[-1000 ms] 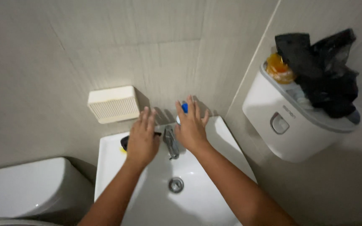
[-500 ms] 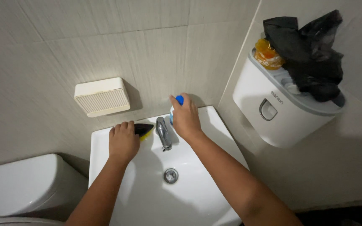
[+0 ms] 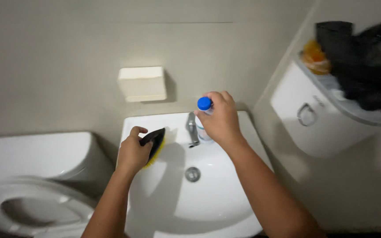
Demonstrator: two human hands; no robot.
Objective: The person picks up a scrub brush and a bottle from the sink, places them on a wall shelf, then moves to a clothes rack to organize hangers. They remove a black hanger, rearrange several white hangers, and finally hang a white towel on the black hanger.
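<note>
Beige wall tiles back a white sink (image 3: 225, 207), cream box (image 3: 142, 83) mounted above it. Left hand (image 3: 133, 152) clamps a black, yellow-bristled scrub brush (image 3: 155, 143) on the rim; right hand (image 3: 219, 119) wraps a blue-capped white bottle (image 3: 203, 115) beside the faucet (image 3: 192, 128).

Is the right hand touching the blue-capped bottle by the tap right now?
Touching. The head view shows the right hand wrapped around the bottle, its fingers covering the body below the blue cap, with no gap between them.

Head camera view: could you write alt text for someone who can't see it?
Over a white ceramic sink, the left hand holds a black brush with yellow bristles, and the right hand grips a blue-capped bottle beside the metal tap. A white toilet stands at left.
</note>
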